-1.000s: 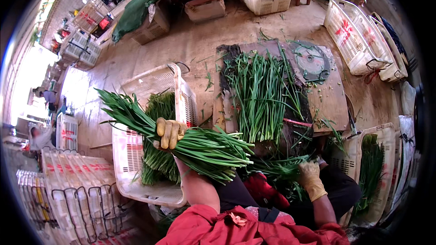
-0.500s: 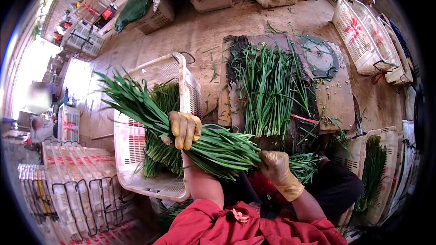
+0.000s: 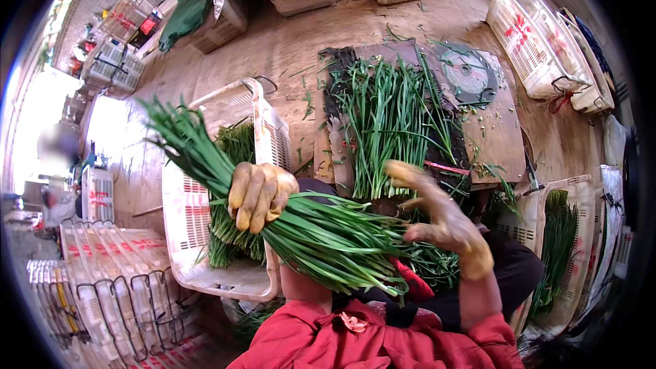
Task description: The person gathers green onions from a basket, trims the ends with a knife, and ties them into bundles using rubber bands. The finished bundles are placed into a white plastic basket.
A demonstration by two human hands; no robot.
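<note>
My left hand (image 3: pixel 263 197), in a yellow-stained glove, is closed round the middle of a thick bunch of garlic chives (image 3: pixel 328 239). The bunch lies aslant, its leafy tips toward the upper left over a white plastic crate (image 3: pixel 225 290) and its pale cut ends toward my lap. Beside those ends, my right hand (image 3: pixel 447 222), gloved alike, is raised with its fingers spread and nothing in it. Just beyond, loose chives (image 3: pixel 386 123) lie in a layer on a low board (image 3: pixel 493 140). More chives (image 3: pixel 236 205) fill part of the crate under the bunch.
A round grey disc (image 3: pixel 468 74) rests on the board's far right, among green scraps. Right of my knee stands a crate (image 3: pixel 526 229) with upright chives (image 3: pixel 557 253). Stacked crates (image 3: pixel 123 266) are at lower left; another white crate (image 3: pixel 536 41) is at far right.
My right hand has let go of the bunch's cut end and risen to the right, its fingers spreading. My left hand still grips the bunch, whose cut ends now hang slightly lower.
</note>
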